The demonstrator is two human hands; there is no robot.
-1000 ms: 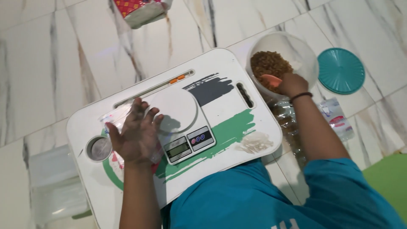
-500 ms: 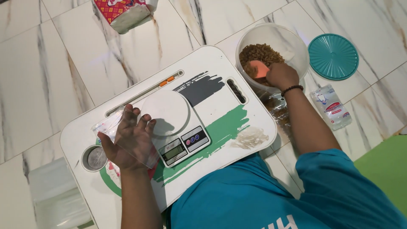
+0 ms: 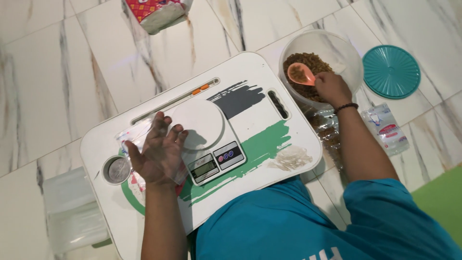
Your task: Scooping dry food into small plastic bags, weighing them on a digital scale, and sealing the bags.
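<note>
Left hand (image 3: 156, 151) with a flat, wide-open grip resting on a clear plastic bag (image 3: 132, 139) on the white worktop (image 3: 269, 115), digital scale (image 3: 207, 139) just right of it, right hand (image 3: 332, 89) gripping an orange scoop (image 3: 301, 73) heaped with brown grains, inside the clear bowl (image 3: 337, 48), teal lid (image 3: 391, 72) beyond.

Right hand (image 3: 331, 88) lifted from the brown bits, orange spoon (image 3: 301, 73) now raised and turned scoop-up with a small load, left hand (image 3: 158, 151) settled flatter on the clear bag (image 3: 137, 137).
</note>
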